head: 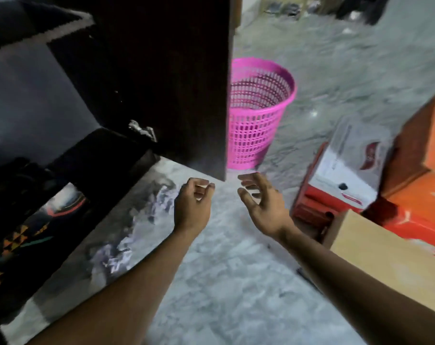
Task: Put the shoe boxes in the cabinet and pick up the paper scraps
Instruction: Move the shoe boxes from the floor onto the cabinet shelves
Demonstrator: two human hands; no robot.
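Observation:
A dark wooden cabinet [69, 155] stands at the left with its door [166, 83] swung open toward me. Dark boxes with bright patterns [19, 235] sit inside its lower part. Shoe boxes are stacked at the right: a white and red one [348, 168], an orange one [420, 145] and a tan one [390, 260] nearest me. White paper scraps [126, 247] lie on the floor beside the cabinet. My left hand [192, 205] hangs over the floor below the door edge, fingers loosely curled and empty. My right hand [258, 197] is spread, holding nothing.
A pink plastic mesh basket [256, 113] stands on the grey marbled floor [223, 282] just behind the open door. More clutter lies blurred at the far top of the room [298, 7].

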